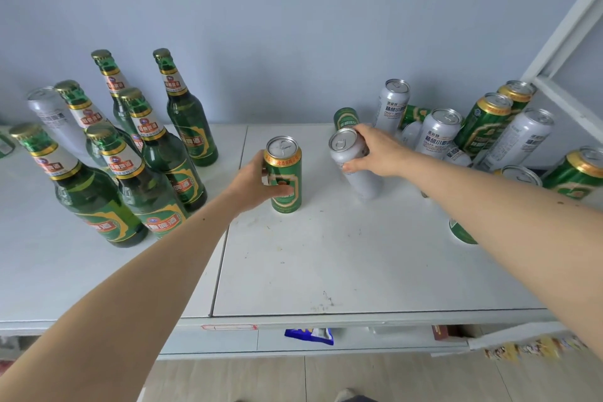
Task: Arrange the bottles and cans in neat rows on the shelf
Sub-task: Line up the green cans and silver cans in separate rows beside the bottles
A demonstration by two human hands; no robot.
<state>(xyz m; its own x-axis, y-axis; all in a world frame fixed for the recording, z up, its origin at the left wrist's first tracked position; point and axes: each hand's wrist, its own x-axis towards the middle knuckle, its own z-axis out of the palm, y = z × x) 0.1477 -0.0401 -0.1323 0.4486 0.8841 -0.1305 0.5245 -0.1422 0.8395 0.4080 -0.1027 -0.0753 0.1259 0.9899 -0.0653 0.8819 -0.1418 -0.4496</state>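
Head cam: left hand wraps the green can, right hand wraps the silver can (tilted), probably starting a row on the shelf.

A: Bottles? Cans?
B: Six green bottles stood upright at shelf left. Green can upright mid-shelf, silver can tilted beside it, more cans jumbled at right.
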